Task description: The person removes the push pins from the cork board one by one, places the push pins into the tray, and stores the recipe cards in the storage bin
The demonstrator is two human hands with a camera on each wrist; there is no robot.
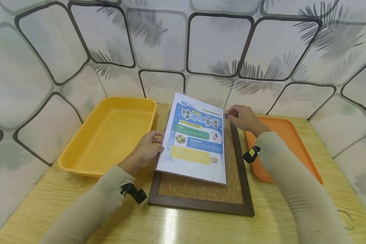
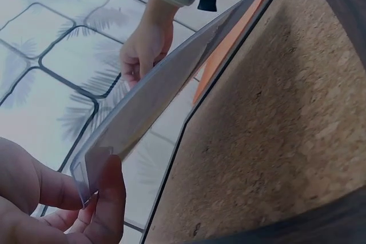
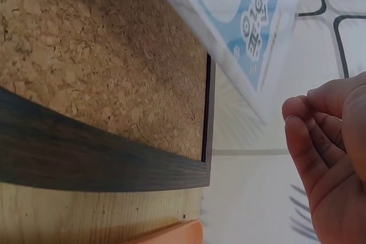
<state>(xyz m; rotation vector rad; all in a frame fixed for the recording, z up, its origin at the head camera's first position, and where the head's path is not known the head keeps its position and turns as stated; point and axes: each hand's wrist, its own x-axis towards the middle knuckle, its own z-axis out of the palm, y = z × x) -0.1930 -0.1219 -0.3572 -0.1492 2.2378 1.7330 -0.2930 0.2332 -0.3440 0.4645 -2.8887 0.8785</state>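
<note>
A printed sheet (image 1: 198, 139) with blue and yellow panels is held tilted over a cork board (image 1: 201, 189) in a dark wooden frame. My left hand (image 1: 158, 144) pinches the sheet's left edge, thumb on top. In the left wrist view its fingers (image 2: 106, 192) clamp the sheet (image 2: 166, 90) above the cork (image 2: 274, 130). My right hand (image 1: 230, 114) grips the sheet's far right corner, also seen as a hand (image 2: 143, 50) behind the sheet. In the right wrist view the curled fingers (image 3: 320, 135) sit beside the sheet's blurred corner (image 3: 240, 10), over the cork (image 3: 86, 44).
A deep yellow tray (image 1: 109, 132) stands left of the board and a flat orange tray (image 1: 280, 135) right of it, partly under my right forearm. All rest on a light wooden table (image 1: 201, 227) against a patterned wall.
</note>
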